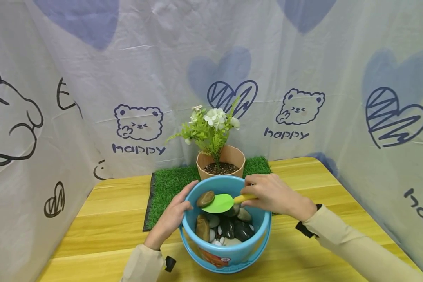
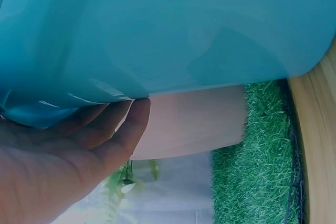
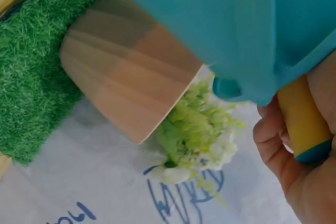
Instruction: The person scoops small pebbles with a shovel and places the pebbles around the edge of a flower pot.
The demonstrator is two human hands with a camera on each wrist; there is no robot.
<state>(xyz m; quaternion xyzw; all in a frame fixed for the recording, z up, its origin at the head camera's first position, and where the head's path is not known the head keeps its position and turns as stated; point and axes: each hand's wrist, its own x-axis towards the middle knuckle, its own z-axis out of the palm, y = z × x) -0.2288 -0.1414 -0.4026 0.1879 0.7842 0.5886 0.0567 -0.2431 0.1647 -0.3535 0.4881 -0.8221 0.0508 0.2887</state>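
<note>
Shovel [image 1: 221,204] reaches into the blue bucket [image 1: 244,252], handle gripped by the right hand [image 1: 270,192]; the left hand [image 1: 170,215] clasps the bucket's rim, fingers outside. From where I stand, a tilted blade could send the brown stone [image 1: 205,198] at its tip tumbling onto the stones [image 1: 244,231] below.

The bucket [image 2: 168,35] looks like smooth, shiny plastic, the scoop [image 1: 219,203] like plastic with a softer sheen. The stones [image 1: 243,230] are smooth, the black ones glossy. The pot [image 3: 126,66] is matt, its soil [image 1: 220,169] grainy; the mat [image 2: 257,171] bristly fake grass; the table [image 1: 102,227] wood-grained, faintly shiny.
</note>
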